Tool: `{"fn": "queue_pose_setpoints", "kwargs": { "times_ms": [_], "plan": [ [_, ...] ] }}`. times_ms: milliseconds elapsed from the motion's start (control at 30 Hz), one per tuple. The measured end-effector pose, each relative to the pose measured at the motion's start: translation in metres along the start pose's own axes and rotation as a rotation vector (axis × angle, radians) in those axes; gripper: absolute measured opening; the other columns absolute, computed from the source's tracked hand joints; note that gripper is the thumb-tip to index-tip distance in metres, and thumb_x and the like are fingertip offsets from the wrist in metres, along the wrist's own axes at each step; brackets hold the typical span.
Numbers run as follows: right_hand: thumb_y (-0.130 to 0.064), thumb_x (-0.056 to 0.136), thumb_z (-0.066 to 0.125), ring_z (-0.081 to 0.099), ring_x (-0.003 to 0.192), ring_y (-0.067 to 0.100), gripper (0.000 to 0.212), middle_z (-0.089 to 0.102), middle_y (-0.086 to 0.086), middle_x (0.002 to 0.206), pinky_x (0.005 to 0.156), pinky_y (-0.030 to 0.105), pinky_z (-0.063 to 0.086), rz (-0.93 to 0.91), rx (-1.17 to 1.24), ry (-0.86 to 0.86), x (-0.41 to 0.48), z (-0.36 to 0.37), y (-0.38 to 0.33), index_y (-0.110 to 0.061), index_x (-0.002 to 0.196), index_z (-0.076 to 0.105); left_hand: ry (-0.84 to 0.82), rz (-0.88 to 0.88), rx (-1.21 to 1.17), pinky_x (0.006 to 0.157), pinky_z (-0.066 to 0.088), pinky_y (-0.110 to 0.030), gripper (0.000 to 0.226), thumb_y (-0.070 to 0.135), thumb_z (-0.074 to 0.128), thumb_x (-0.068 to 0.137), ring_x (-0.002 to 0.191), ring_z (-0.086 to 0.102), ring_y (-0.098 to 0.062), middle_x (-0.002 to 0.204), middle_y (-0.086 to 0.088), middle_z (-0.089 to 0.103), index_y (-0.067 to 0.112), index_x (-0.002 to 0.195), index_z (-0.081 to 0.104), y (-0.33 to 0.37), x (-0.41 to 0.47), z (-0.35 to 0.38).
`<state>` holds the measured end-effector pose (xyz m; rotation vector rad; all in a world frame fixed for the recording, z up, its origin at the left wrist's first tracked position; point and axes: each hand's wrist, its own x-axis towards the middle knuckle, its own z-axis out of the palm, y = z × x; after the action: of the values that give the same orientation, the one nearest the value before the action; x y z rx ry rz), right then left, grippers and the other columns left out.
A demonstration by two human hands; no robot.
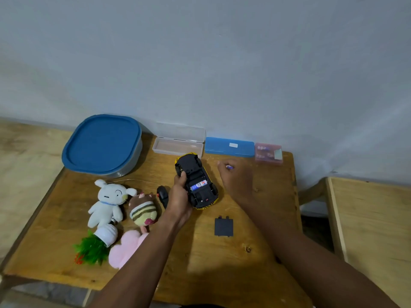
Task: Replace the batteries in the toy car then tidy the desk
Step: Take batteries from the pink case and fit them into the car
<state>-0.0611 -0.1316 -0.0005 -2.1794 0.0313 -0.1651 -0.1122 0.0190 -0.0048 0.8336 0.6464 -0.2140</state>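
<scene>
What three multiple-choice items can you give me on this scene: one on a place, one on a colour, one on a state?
1. Where is the black cover?
A. On the desk, on the near side of the car.
B. In the clear case.
C. On the pink box.

2. What colour is the tub lid?
A. Red.
B. Blue.
C. Green.

3. How does the car lie?
A. On its wheels.
B. Underside up.
C. On its side.

Answers: 1 A, it lies flat on bare wood; 2 B, the tub lid is plainly blue; 3 B, its black underside and open battery bay face up in the left hand.
</scene>
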Motion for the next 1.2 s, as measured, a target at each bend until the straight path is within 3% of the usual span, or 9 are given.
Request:
{"fn": "queue_pose_setpoints", "kwargs": {
  "times_ms": [67, 200, 400, 567, 667, 733, 833, 1067, 1200],
  "plan": [
    [-0.023, 0.083, 0.068, 0.068, 0.088, 0.017, 0.017, 0.076, -0.002, 0.093, 0.075, 0.031, 0.054, 0.033, -0.235, -0.053, 0.017, 0.004, 0.015, -0.019, 0.096, 0.079, 0.003, -0.026, -0.013, 0.094, 0.054, -0.055, 0.042, 0.036, 0.034, 0.109, 0.122, 0.063, -0.039, 0.134, -0.018, 0.065, 0.019, 0.145, 0.046, 0.003, 0.003, -0.001],
    [-0.029, 0.082, 0.065, 0.059, 0.095, 0.025, 0.017, 0.064, 0.006, 0.098, 0.071, 0.03, 0.04, 0.023, -0.637, -0.143, 0.035, 0.013, 0.037, -0.02, 0.094, 0.073, -0.033, -0.053, -0.046, 0.088, 0.058, -0.049, 0.044, 0.037, 0.036, 0.108, 0.122, 0.064, -0.035, 0.136, -0.017, 0.064, 0.018, 0.146, 0.048, 0.009, 0.006, -0.001],
    [-0.021, 0.091, 0.058, 0.053, 0.108, 0.028, 0.022, 0.056, 0.01, 0.117, 0.086, 0.036, 0.04, 0.021, -0.758, -0.197, 0.036, 0.021, 0.048, -0.016, 0.109, 0.07, -0.07, -0.078, -0.095, 0.078, 0.062, -0.046, 0.043, 0.034, 0.039, 0.107, 0.121, 0.064, -0.035, 0.137, -0.016, 0.064, 0.017, 0.144, 0.051, 0.02, 0.007, 0.002],
    [-0.023, 0.094, 0.062, 0.056, 0.096, 0.02, 0.016, 0.056, 0.006, 0.114, 0.078, 0.031, 0.041, 0.022, -0.46, -0.217, 0.018, 0.023, 0.049, -0.017, 0.104, 0.072, -0.103, -0.077, -0.061, 0.086, 0.06, -0.049, 0.047, 0.039, 0.041, 0.106, 0.124, 0.063, -0.035, 0.139, -0.016, 0.062, 0.019, 0.148, 0.047, 0.023, 0.003, 0.0],
    [-0.02, 0.094, 0.064, 0.055, 0.084, 0.004, 0.011, 0.064, 0.002, 0.103, 0.072, 0.025, 0.046, 0.101, -0.05, -0.04, -0.003, 0.019, 0.026, -0.016, 0.102, 0.071, -0.121, -0.063, -0.004, 0.09, 0.058, -0.052, 0.045, 0.04, 0.04, 0.106, 0.12, 0.065, -0.034, 0.134, -0.014, 0.066, 0.02, 0.145, 0.048, 0.022, -0.005, -0.001],
    [-0.016, 0.095, 0.064, 0.059, 0.076, -0.004, 0.007, 0.068, -0.003, 0.089, 0.07, 0.012, 0.047, 0.153, 0.175, 0.054, -0.017, 0.01, 0.005, -0.019, 0.097, 0.07, -0.127, -0.038, 0.063, 0.09, 0.058, -0.051, 0.041, 0.04, 0.04, 0.106, 0.117, 0.067, -0.032, 0.133, -0.012, 0.068, 0.022, 0.142, 0.05, 0.02, -0.011, -0.001],
    [-0.014, 0.094, 0.065, 0.062, 0.072, -0.009, 0.015, 0.069, -0.015, 0.078, 0.068, 0.007, 0.044, 0.173, 0.357, 0.144, -0.032, -0.006, -0.025, -0.027, 0.087, 0.07, -0.14, -0.027, 0.114, 0.093, 0.057, -0.052, 0.038, 0.041, 0.04, 0.107, 0.115, 0.069, -0.029, 0.133, -0.009, 0.067, 0.025, 0.14, 0.048, 0.016, -0.02, -0.001],
    [-0.007, 0.089, 0.07, 0.068, 0.084, -0.008, 0.019, 0.069, -0.023, 0.089, 0.073, 0.013, 0.053, -0.076, 0.291, 0.008, -0.065, -0.022, -0.039, -0.013, 0.106, 0.075, -0.19, -0.031, 0.099, 0.095, 0.056, -0.049, 0.046, 0.043, 0.036, 0.107, 0.122, 0.065, -0.031, 0.135, -0.012, 0.066, 0.021, 0.145, 0.05, 0.002, -0.039, 0.003],
    [-0.013, 0.089, 0.071, 0.067, 0.088, 0.007, 0.023, 0.074, -0.004, 0.1, 0.076, 0.029, 0.056, -0.337, 0.095, 0.004, -0.075, -0.026, -0.027, -0.014, 0.112, 0.073, -0.209, -0.048, 0.102, 0.088, 0.057, -0.043, 0.051, 0.046, 0.033, 0.107, 0.115, 0.069, -0.028, 0.125, -0.015, 0.071, 0.015, 0.14, 0.057, -0.003, -0.05, 0.008]
  ]
}}
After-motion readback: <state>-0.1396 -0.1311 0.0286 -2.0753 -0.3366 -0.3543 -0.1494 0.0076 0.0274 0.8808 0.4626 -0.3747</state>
